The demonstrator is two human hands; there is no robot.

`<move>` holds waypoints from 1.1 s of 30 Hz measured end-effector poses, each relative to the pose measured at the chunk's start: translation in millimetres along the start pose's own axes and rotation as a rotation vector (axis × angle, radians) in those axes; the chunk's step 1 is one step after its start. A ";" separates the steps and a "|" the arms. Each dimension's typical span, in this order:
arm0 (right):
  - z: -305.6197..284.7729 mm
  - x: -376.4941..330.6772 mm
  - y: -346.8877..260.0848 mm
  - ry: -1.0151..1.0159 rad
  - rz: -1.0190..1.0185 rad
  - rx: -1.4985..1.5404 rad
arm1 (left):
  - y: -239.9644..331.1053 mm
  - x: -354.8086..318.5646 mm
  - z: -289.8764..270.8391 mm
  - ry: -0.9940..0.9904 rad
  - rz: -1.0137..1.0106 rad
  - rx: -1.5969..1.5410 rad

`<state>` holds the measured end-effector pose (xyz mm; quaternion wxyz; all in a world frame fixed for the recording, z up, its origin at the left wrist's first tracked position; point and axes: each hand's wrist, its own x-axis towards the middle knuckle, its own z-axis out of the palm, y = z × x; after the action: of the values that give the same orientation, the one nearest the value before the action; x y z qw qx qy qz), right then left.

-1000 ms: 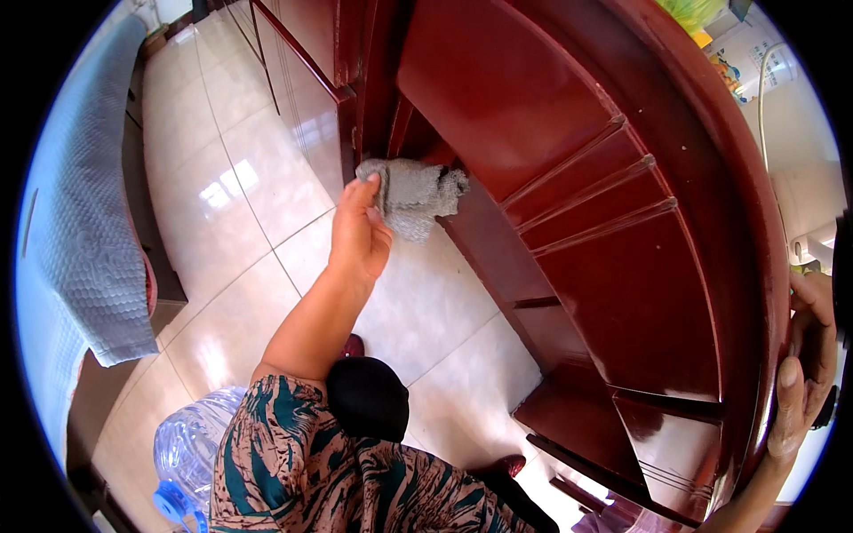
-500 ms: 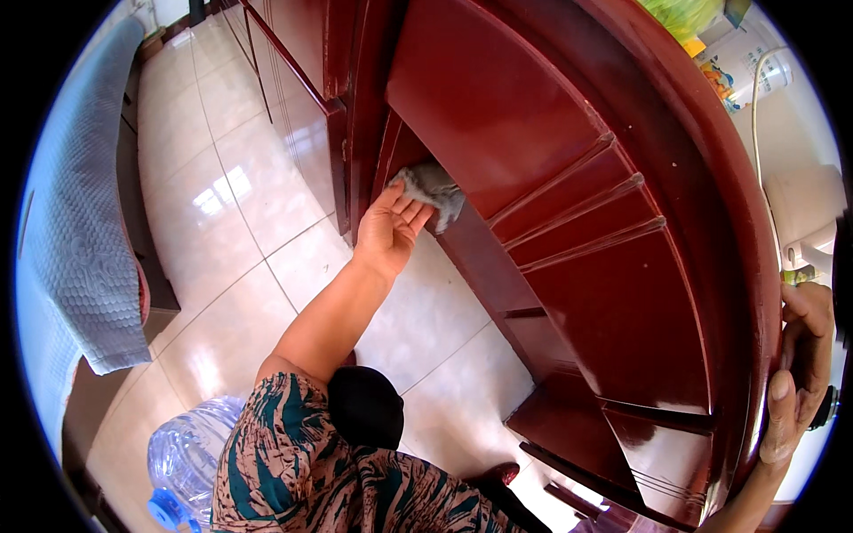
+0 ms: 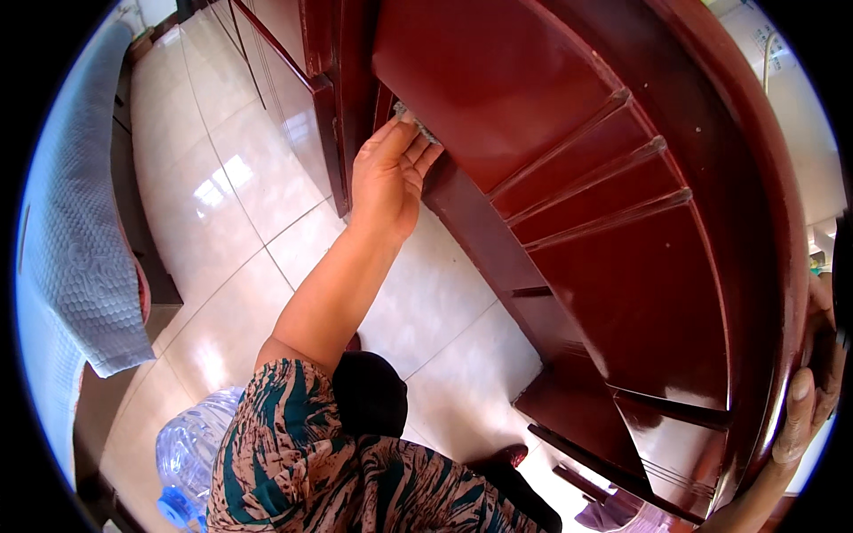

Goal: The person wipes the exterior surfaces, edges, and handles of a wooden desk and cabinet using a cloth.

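Observation:
My left hand (image 3: pixel 389 173) reaches forward and presses a grey cloth (image 3: pixel 418 126) against the lower side of a dark red wooden cabinet (image 3: pixel 622 266). Most of the cloth is hidden behind my fingers. My right hand (image 3: pixel 813 391) grips the cabinet's curved top edge at the far right of the view. My patterned sleeve fills the lower middle.
Glossy beige floor tiles (image 3: pixel 222 204) lie below. A grey textured cloth (image 3: pixel 75 231) hangs over furniture on the left. A blue water bottle (image 3: pixel 191 449) stands at the lower left. A dark red post (image 3: pixel 333 107) rises next to the cabinet.
My left hand has moved the cloth up and further in along the cabinet's side, and the cloth is now mostly hidden under my fingers. My right hand stays on the top edge.

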<state>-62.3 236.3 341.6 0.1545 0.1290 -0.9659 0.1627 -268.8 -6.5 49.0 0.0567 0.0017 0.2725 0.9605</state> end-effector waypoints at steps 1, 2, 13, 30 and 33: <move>0.8 1.0 2.6 0.016 -0.029 0.022 | -4.6 1.8 -0.2 0.064 -0.039 0.027; 3.1 1.1 1.9 0.038 -0.028 0.035 | -12.8 3.4 1.6 0.128 -0.080 0.053; 5.9 -32.6 -17.2 0.231 0.111 -0.061 | -139.7 29.8 -196.5 0.605 -0.287 0.363; -4.9 7.6 1.9 -0.072 -0.272 -0.116 | -64.2 -24.3 -284.4 0.765 -0.264 0.631; -6.7 3.1 -11.6 -0.104 -0.167 -0.343 | -15.5 -60.7 -262.1 0.681 -0.166 0.643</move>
<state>-59.9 227.5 351.9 0.1373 0.1888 -0.9721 -0.0244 -215.7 -137.2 -180.6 0.0375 -0.3177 0.5584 0.7654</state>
